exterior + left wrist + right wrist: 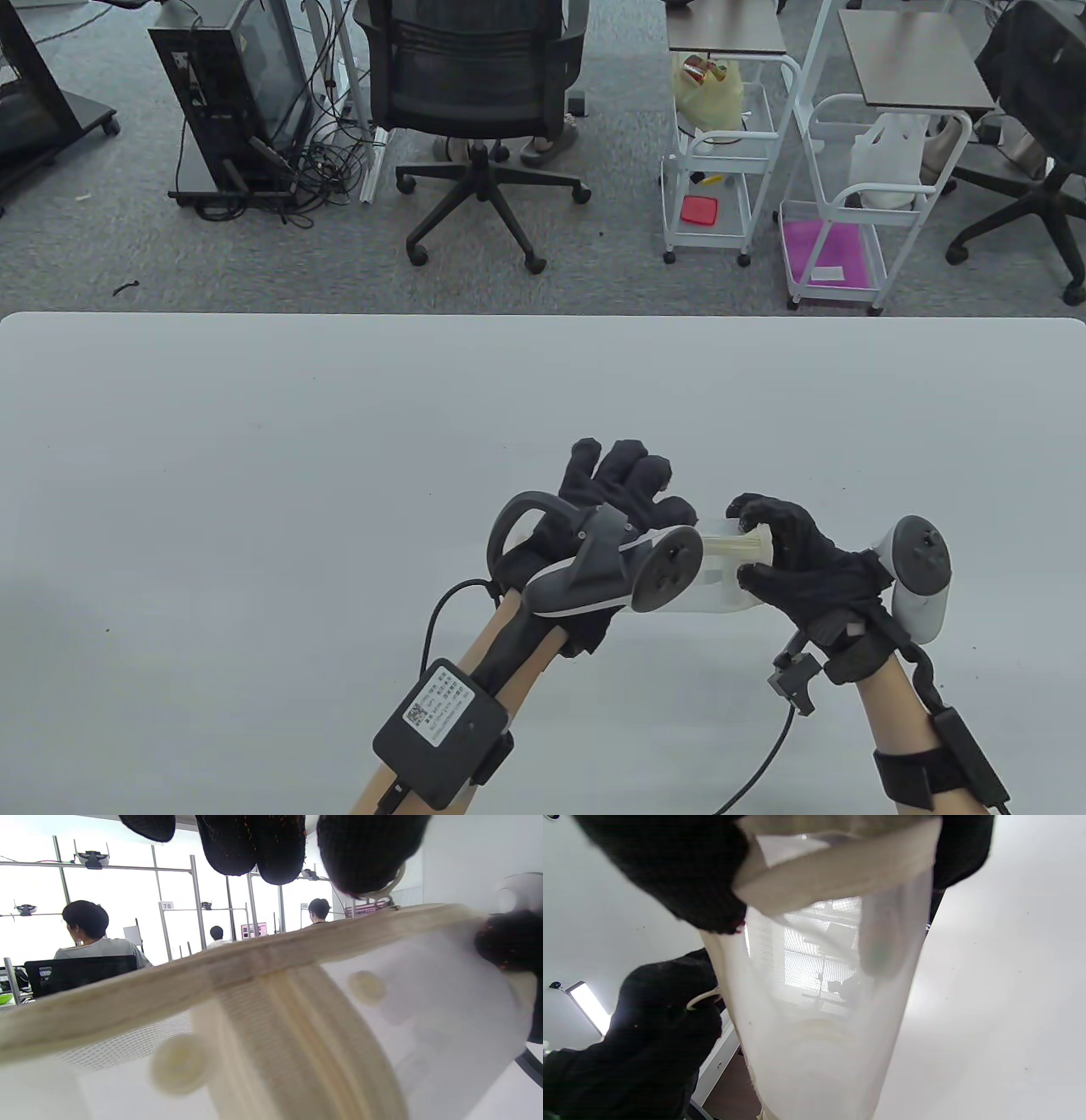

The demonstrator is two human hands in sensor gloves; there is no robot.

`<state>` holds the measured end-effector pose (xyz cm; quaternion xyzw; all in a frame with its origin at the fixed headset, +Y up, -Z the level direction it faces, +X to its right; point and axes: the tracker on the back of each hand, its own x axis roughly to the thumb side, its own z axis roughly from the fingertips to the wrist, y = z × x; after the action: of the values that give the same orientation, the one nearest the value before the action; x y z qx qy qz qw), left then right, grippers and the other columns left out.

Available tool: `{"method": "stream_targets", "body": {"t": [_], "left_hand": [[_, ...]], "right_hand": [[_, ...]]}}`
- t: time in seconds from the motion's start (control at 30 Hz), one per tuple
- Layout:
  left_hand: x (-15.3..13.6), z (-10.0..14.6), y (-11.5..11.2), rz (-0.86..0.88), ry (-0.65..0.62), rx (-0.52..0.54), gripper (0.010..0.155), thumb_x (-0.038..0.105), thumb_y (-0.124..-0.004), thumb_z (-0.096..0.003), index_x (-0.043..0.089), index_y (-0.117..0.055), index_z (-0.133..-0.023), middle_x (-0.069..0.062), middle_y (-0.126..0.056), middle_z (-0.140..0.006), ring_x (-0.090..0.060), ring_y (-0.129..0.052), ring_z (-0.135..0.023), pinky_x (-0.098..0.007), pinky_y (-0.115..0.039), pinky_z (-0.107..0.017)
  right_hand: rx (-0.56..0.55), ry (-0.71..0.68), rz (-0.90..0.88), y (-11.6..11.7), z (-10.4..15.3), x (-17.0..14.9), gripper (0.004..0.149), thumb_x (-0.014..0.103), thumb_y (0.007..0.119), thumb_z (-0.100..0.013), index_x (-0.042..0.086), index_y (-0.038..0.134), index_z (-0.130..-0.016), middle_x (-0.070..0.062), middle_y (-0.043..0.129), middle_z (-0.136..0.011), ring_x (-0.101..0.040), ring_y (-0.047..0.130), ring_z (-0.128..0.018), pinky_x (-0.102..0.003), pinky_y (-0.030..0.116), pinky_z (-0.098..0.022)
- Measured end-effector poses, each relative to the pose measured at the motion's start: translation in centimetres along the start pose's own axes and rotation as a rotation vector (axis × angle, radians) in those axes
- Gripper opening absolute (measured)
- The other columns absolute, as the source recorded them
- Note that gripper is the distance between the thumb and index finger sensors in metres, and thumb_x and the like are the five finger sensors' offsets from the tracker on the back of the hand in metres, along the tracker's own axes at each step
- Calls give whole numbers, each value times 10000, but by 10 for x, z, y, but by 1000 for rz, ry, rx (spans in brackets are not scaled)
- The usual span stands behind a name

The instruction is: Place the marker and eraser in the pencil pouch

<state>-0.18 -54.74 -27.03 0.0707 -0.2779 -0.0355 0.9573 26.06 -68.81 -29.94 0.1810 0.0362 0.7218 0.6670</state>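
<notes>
A translucent white pencil pouch (pixel 721 586) with beige trim hangs between both hands, just above the grey table (pixel 254 467). My right hand (pixel 764 543) grips its right end at the beige edge band, with its fingers (pixel 670 870) wrapped over it. My left hand (pixel 632 501) is at the pouch's left end and pinches a thin ring (pixel 702 999) fixed to the pouch, while its other fingers (pixel 254 849) stay spread. A faint greenish shape (pixel 880 946) shows through the pouch wall (pixel 818 1035). I cannot make out a marker or eraser anywhere else. The beige zip band (pixel 271 1035) fills the left wrist view.
Only the hands and the pouch are over the table, near its front middle. Beyond the far edge stand an office chair (pixel 479 93), a computer tower (pixel 225 102) and white wire carts (pixel 721 170).
</notes>
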Motion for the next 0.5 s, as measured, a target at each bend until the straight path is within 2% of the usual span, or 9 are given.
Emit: {"method": "stream_targets", "body": {"t": [0.3,0.5], "left_hand": [[-53,29,1,-35,103,-12,395,425,-733,-497,521,-701,-879,0,-664,-1155,-306,-631,-1125,-649,-516,-802],[-86,51,3,-9,140,30,392,439,-731,-495,540,-699,-872,-2,-653,-1158,-307,-625,-1125,-642,-527,-800]], "right_hand": [[-20,2,-23,-7,1,0,656,394,927,-361,287,645,-943,-155,540,-1067,-445,744,-898,-579,731,-577],[-36,-7,-70,-19,2,1,659,393,930,-362,287,648,-950,-162,538,-1070,-451,747,-899,-582,732,-577]]}}
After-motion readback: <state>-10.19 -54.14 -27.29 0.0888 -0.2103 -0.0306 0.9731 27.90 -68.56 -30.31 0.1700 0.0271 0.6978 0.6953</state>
